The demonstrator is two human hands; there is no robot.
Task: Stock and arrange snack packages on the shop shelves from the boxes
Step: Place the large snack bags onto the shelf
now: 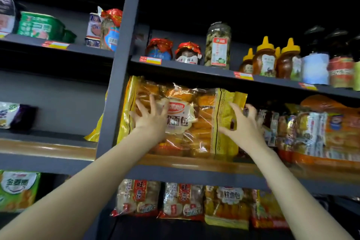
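A big yellow bread bag (196, 121) with a clear window stands upright on the middle shelf (194, 163), its top under the shelf above. My left hand (150, 117) presses flat on its left front with fingers spread. My right hand (243, 122) is at its right yellow edge, fingers lightly bent, thumb on the front; the fingertips are hidden behind the bag.
A dark upright post (118, 64) stands just left of the bag. Orange snack packs (311, 134) fill the shelf to the right. Jars and honey bottles (268, 58) line the shelf above. Rice cracker bags (140, 197) sit below, and a green bag (17, 189) at lower left.
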